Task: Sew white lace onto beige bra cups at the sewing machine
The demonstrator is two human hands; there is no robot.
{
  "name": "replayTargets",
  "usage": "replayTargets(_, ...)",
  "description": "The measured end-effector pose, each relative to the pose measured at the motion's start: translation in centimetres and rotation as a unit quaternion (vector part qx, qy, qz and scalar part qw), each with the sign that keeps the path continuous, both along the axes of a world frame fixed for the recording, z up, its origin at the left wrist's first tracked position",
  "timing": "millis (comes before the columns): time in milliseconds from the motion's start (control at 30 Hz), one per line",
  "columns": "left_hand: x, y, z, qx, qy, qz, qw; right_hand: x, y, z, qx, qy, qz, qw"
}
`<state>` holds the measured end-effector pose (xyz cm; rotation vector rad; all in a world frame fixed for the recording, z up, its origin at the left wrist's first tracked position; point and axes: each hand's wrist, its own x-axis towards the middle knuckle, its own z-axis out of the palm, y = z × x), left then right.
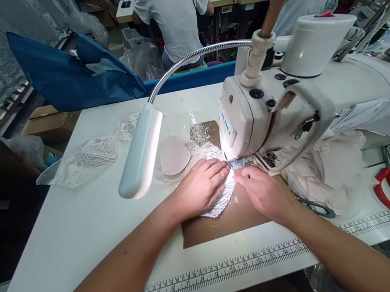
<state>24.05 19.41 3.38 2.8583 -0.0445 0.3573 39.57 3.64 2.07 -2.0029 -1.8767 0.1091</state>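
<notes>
lace piece (221,206): likely light, soft, snag-prone — take edges
left hand (203,184): spread flat on it
right hand (265,191): curled — can't tell if pinching

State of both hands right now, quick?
Left hand: open, laid on the white lace piece.
Right hand: partly curled at that piece's edge; whether it pinches anything cannot be told.

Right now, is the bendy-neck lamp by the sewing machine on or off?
On, it appears: one edge of the lamp glows white, and the white fabric under the left hand is brightly lit.
</notes>
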Motion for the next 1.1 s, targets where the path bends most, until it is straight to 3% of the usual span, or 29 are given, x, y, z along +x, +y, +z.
replayTargets(400, -0.6, 0.4, -0.3, -0.012, 0.059, 0.066, 0.996, 0.1, 0.8, -0.3, -0.020, -0.014, -0.004, 1.000)
replayTargets(567, -2.2, 0.7, 2.1, -0.090, 0.066, 0.052, 0.992, 0.4, 0.2, -0.4, 0.028, -0.008, -0.010, 1.000)
replayTargets(733, -3.4, -0.2, 4.6, -0.128, 0.089, 0.098, 0.983, 0.5, 0.0, -0.3, 0.027, -0.007, 0.012, 1.000)
replayTargets(900, -2.6, -0.3, 2.8, -0.122, 0.111, 0.132, 0.977, 0.3, 0.1, 0.0, 0.034, -0.005, 0.064, 0.997)
replayTargets(1000, -2.2, 0.7, 1.9, -0.201, 0.103, 0.109, 0.968, 0.1, 0.1, 0.1, 0.023, -0.012, 0.086, 0.996)
replayTargets(1100, -2.2, 1.7, 2.0, -0.290, 0.113, 0.076, 0.947, 0.1, 0.2, 0.1, 0.027, -0.021, 0.090, 0.995)
